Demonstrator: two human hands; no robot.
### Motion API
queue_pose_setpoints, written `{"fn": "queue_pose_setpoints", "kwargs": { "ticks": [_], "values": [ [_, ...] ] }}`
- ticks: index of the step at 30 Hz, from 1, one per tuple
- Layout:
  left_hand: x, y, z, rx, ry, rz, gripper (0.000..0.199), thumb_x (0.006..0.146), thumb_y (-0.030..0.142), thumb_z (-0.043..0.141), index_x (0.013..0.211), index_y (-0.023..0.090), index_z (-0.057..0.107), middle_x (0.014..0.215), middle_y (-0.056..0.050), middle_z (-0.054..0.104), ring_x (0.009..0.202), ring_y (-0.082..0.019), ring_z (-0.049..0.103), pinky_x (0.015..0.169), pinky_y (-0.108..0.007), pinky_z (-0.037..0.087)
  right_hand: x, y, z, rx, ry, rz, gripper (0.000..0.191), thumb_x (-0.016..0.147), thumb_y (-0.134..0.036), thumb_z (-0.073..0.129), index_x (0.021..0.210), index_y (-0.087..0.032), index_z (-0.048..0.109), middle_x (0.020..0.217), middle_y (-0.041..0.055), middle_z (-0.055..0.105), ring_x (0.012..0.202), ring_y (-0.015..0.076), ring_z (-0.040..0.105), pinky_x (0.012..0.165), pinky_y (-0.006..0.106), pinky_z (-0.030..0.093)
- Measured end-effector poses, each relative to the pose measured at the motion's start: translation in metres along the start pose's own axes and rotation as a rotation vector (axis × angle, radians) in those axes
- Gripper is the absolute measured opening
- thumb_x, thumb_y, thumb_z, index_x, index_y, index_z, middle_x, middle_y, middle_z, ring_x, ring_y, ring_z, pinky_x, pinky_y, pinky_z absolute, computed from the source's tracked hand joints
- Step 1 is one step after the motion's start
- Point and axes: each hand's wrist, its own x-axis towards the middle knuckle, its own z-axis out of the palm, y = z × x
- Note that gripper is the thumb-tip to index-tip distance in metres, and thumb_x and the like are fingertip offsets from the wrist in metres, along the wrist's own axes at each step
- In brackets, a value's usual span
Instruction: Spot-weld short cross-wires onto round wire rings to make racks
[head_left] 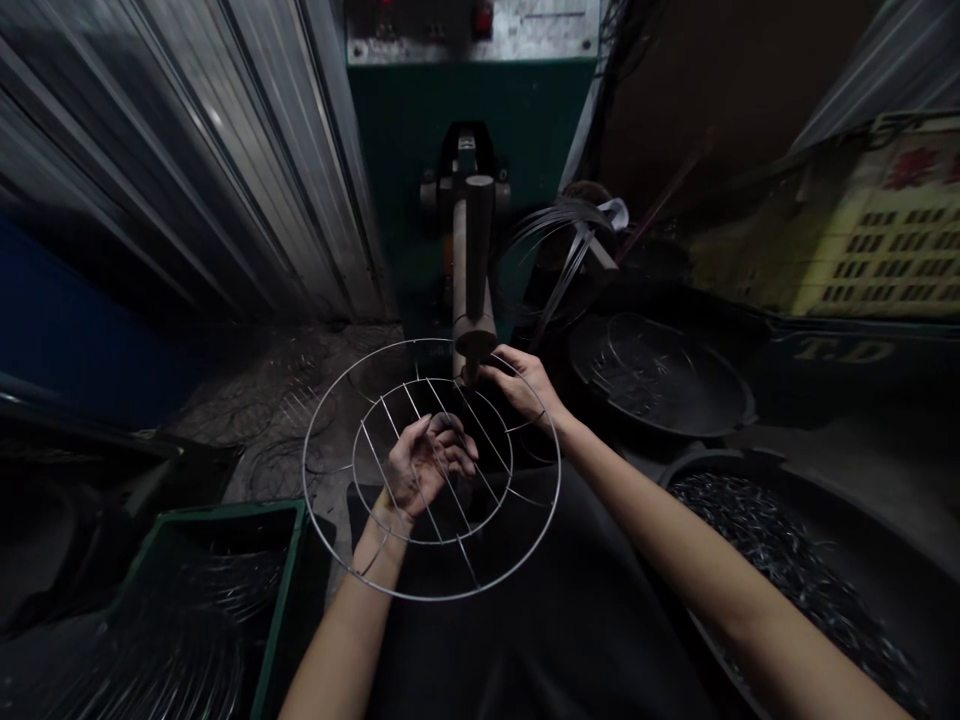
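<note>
A round wire rack (431, 598), two rings joined by short spokes with straight bars across the inner one, sits tilted at the welding machine's electrode (475, 335). My right hand (527, 388) is closed at the rack's far right edge, thumb and forefinger beside the electrode tip; the exact grip is partly hidden. Beneath the bars, my left hand (431, 462) is palm up with loosely curled fingers, thumb apart from them. Its fingertips look dark, and I see nothing held in it.
Green machine body (525, 120) stands ahead. A green crate (279, 610) of bent wires is at left. At right are a black basin (885, 560) of metal pieces, another basin (720, 400), and a yellow crate (847, 235). A bundle of wires (574, 225) hangs beside the machine.
</note>
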Motion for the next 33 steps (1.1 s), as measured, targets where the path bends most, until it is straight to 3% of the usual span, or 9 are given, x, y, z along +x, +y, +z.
{"fn": "queue_pose_setpoints", "kwargs": {
  "ticks": [6,9,14,16,18,23,27,33],
  "values": [
    [-0.001,0.005,0.003,0.037,0.011,0.003,0.036,0.081,0.043,0.042,0.096,0.011,0.054,0.076,-0.011,0.064,0.059,-0.017,0.061,0.053,-0.025,0.046,0.006,0.001,0.006,0.012,0.009,0.023,0.018,0.069,-0.036,0.064,0.075,-0.019,0.065,0.071,-0.0025,0.064,0.069,0.0135,0.058,0.068,0.025,0.046],
    [0.0,0.009,0.008,0.031,0.071,0.054,0.034,0.079,0.035,0.046,0.103,0.012,0.052,0.079,-0.009,0.063,0.059,-0.015,0.059,0.046,-0.021,0.042,0.004,-0.003,0.0,0.005,-0.023,0.05,0.021,0.071,-0.037,0.062,0.08,-0.018,0.065,0.072,-0.0009,0.065,0.069,0.0149,0.06,0.067,0.026,0.048],
    [0.0,0.001,0.014,0.042,0.147,0.133,0.028,0.073,0.025,0.05,0.098,0.011,0.052,0.078,-0.008,0.062,0.062,-0.013,0.058,0.054,-0.023,0.046,-0.039,-0.012,-0.035,-0.069,-0.083,0.044,0.042,0.075,-0.036,0.061,0.115,-0.021,0.058,0.112,0.0045,0.063,0.102,0.0203,0.058,0.089,0.035,0.045],
    [0.0,-0.006,0.014,0.057,0.153,0.206,0.028,0.072,0.024,0.052,0.097,0.012,0.05,0.079,-0.008,0.063,0.062,-0.014,0.059,0.058,-0.025,0.047,-0.061,-0.014,-0.045,-0.021,-0.178,0.121,0.051,0.075,-0.037,0.062,0.122,-0.023,0.053,0.112,0.005,0.063,0.099,0.0206,0.06,0.087,0.037,0.048],
    [0.0,-0.013,0.014,0.063,0.168,0.298,0.027,0.072,0.023,0.053,0.097,0.014,0.048,0.08,-0.007,0.063,0.064,-0.014,0.06,0.059,-0.026,0.048,-0.071,-0.014,-0.046,-0.006,-0.152,0.156,0.046,0.075,-0.038,0.062,0.119,-0.023,0.056,0.106,0.0044,0.066,0.093,0.02,0.063,0.083,0.035,0.05],
    [0.002,-0.016,0.012,0.129,0.208,0.401,0.027,0.075,0.023,0.053,0.099,0.019,0.042,0.079,-0.005,0.065,0.066,-0.017,0.063,0.06,-0.027,0.047,-0.045,-0.01,-0.017,-0.086,0.088,0.085,0.023,0.076,-0.037,0.059,0.087,-0.02,0.069,0.087,0.002,0.069,0.083,0.0184,0.063,0.077,0.03,0.048],
    [0.004,-0.01,0.01,0.163,0.225,0.425,0.03,0.075,0.023,0.053,0.1,0.02,0.037,0.079,-0.005,0.067,0.067,-0.018,0.064,0.063,-0.03,0.047,-0.024,-0.008,-0.003,-0.149,0.079,0.071,0.025,0.077,-0.039,0.058,0.086,-0.019,0.069,0.083,0.0018,0.069,0.078,0.0181,0.063,0.072,0.029,0.047],
    [0.009,-0.004,0.009,0.167,0.243,0.453,0.032,0.073,0.026,0.056,0.097,0.021,0.036,0.077,-0.005,0.067,0.065,-0.018,0.064,0.064,-0.031,0.046,-0.019,-0.004,-0.001,-0.19,0.075,0.034,0.023,0.077,-0.039,0.057,0.085,-0.021,0.068,0.085,0.0012,0.07,0.082,0.0185,0.063,0.076,0.03,0.047]
  ]
}}
